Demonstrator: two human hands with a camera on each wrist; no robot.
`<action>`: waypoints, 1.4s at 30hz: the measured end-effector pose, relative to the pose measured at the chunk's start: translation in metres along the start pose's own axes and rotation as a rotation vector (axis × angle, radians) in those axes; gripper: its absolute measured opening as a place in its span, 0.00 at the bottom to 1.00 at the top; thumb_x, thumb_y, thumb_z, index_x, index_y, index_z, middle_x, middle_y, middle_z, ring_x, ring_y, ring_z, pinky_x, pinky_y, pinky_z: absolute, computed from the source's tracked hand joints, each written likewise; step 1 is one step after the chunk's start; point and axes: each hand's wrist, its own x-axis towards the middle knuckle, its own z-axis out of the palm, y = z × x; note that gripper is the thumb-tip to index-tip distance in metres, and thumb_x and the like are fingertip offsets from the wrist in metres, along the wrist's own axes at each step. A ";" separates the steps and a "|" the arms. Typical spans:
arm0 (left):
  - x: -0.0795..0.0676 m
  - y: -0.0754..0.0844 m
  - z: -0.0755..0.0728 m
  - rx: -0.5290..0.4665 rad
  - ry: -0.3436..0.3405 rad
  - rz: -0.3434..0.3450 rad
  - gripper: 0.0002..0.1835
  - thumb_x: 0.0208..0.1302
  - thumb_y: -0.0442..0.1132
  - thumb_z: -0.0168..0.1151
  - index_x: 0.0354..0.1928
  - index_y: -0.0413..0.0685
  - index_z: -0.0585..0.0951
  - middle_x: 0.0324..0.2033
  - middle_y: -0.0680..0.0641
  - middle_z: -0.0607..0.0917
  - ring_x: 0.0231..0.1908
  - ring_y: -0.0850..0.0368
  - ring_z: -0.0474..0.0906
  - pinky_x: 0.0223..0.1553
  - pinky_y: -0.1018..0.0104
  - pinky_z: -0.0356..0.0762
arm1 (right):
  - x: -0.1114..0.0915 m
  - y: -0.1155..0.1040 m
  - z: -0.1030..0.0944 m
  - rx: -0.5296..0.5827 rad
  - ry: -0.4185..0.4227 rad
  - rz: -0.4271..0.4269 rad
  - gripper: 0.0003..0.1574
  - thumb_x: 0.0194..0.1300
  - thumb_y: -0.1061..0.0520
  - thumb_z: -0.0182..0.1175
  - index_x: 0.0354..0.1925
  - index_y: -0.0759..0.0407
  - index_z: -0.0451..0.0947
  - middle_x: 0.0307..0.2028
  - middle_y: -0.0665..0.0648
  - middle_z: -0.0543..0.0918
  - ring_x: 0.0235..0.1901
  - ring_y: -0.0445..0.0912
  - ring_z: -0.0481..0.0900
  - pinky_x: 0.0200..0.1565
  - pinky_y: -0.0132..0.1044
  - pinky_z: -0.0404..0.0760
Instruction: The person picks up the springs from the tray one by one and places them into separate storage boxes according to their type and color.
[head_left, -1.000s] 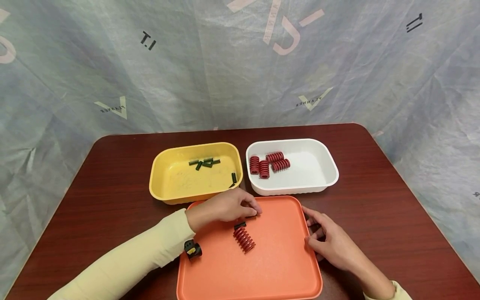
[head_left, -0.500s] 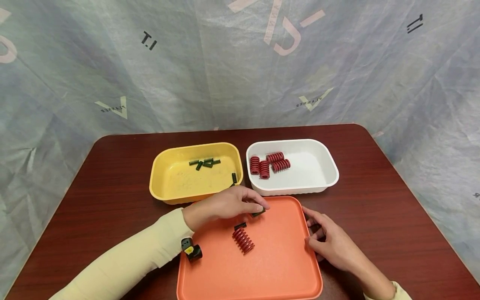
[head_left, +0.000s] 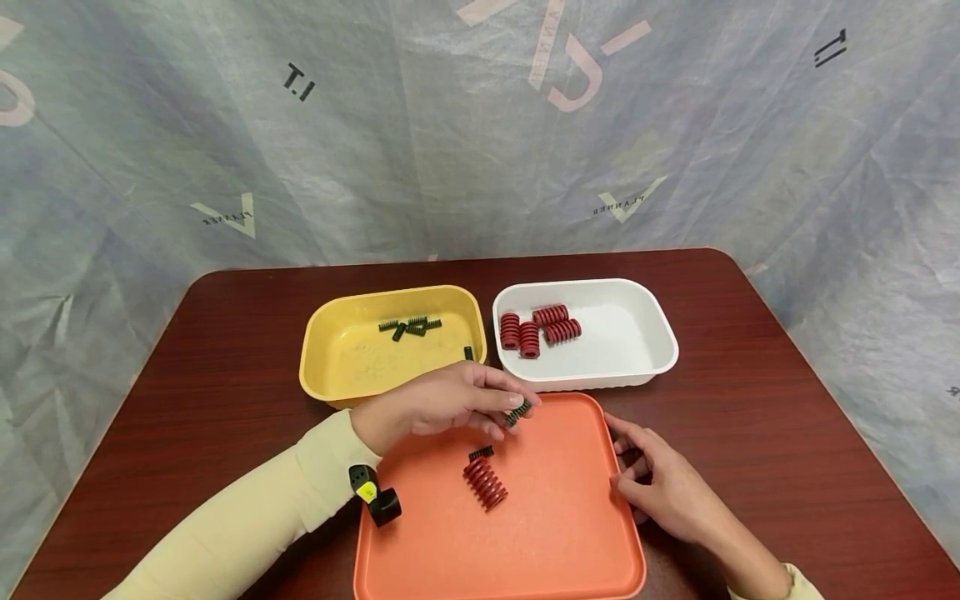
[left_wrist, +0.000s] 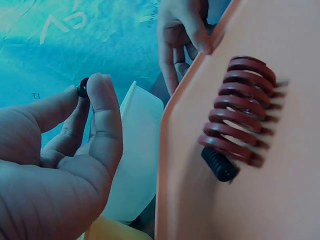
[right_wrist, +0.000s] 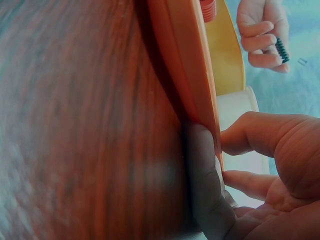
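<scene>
My left hand (head_left: 442,402) pinches a small dark green spring (head_left: 518,413) between thumb and fingertips, above the far edge of the orange tray (head_left: 555,533). The left wrist view shows this spring (left_wrist: 83,87) end-on between the fingertips. On the tray lies a larger red spring (head_left: 486,484), with another small dark spring (head_left: 481,452) right at its far end. At the tray's right side my right hand (head_left: 667,487) grips the rim. The right wrist view has its thumb and fingers on either side of that rim.
Behind the tray stand a yellow bin (head_left: 337,367) with several small green springs (head_left: 415,329) and a white bin (head_left: 622,333) with several red springs (head_left: 529,340). All rest on a dark wooden table (head_left: 225,375). A printed curtain (head_left: 420,125) hangs behind.
My left hand has lifted the small green spring off the tray, up and slightly to the right, and its wrist has turned. The right hand stays at the rim.
</scene>
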 end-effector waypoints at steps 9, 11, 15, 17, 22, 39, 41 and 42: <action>-0.006 0.008 -0.016 -0.033 0.031 0.054 0.18 0.78 0.30 0.55 0.63 0.25 0.77 0.51 0.35 0.86 0.39 0.54 0.86 0.43 0.64 0.88 | -0.001 0.000 0.000 0.000 0.001 0.010 0.49 0.62 0.74 0.61 0.78 0.56 0.60 0.53 0.66 0.70 0.34 0.47 0.80 0.20 0.44 0.86; -0.008 0.010 -0.021 -0.050 0.052 0.060 0.18 0.78 0.30 0.55 0.63 0.24 0.76 0.50 0.37 0.87 0.40 0.54 0.87 0.44 0.63 0.88 | -0.001 0.000 0.000 -0.004 0.000 0.013 0.49 0.62 0.73 0.61 0.78 0.56 0.60 0.54 0.66 0.70 0.34 0.47 0.80 0.20 0.44 0.86; -0.015 0.017 -0.034 -0.087 0.108 0.052 0.20 0.77 0.29 0.56 0.65 0.25 0.74 0.48 0.40 0.88 0.41 0.53 0.88 0.44 0.63 0.88 | -0.001 0.000 0.000 -0.002 0.000 0.018 0.49 0.62 0.74 0.61 0.78 0.55 0.60 0.54 0.66 0.70 0.35 0.47 0.80 0.20 0.44 0.86; -0.018 0.020 -0.042 -0.102 0.132 0.052 0.20 0.77 0.29 0.55 0.66 0.25 0.74 0.48 0.39 0.88 0.41 0.53 0.87 0.44 0.63 0.88 | 0.000 0.000 0.000 -0.001 0.000 0.020 0.49 0.62 0.74 0.61 0.78 0.55 0.60 0.54 0.66 0.70 0.35 0.47 0.80 0.20 0.44 0.86; -0.029 0.026 -0.061 -0.105 0.194 0.059 0.19 0.79 0.29 0.54 0.66 0.27 0.74 0.50 0.39 0.86 0.40 0.53 0.87 0.48 0.60 0.87 | 0.000 0.000 0.000 -0.002 -0.003 0.021 0.49 0.62 0.73 0.61 0.78 0.56 0.60 0.54 0.66 0.71 0.34 0.48 0.80 0.19 0.44 0.86; -0.051 0.035 -0.123 -0.010 0.308 0.009 0.22 0.78 0.35 0.58 0.68 0.32 0.75 0.52 0.43 0.88 0.49 0.47 0.86 0.62 0.47 0.77 | 0.001 -0.002 0.000 -0.005 0.005 0.012 0.49 0.61 0.74 0.61 0.78 0.57 0.61 0.53 0.67 0.71 0.35 0.48 0.79 0.19 0.44 0.86; -0.053 0.035 -0.130 -0.011 0.333 -0.012 0.22 0.77 0.34 0.59 0.69 0.32 0.74 0.52 0.42 0.88 0.48 0.47 0.87 0.62 0.47 0.78 | 0.001 -0.002 0.000 -0.007 0.003 0.007 0.49 0.61 0.74 0.60 0.77 0.57 0.61 0.53 0.67 0.71 0.34 0.47 0.79 0.19 0.44 0.86; -0.053 0.034 -0.134 -0.009 0.341 -0.023 0.23 0.77 0.34 0.59 0.69 0.32 0.74 0.52 0.41 0.87 0.48 0.46 0.87 0.62 0.47 0.77 | 0.001 -0.002 0.000 -0.008 0.001 0.004 0.48 0.61 0.74 0.60 0.77 0.57 0.61 0.53 0.67 0.71 0.34 0.47 0.79 0.19 0.44 0.86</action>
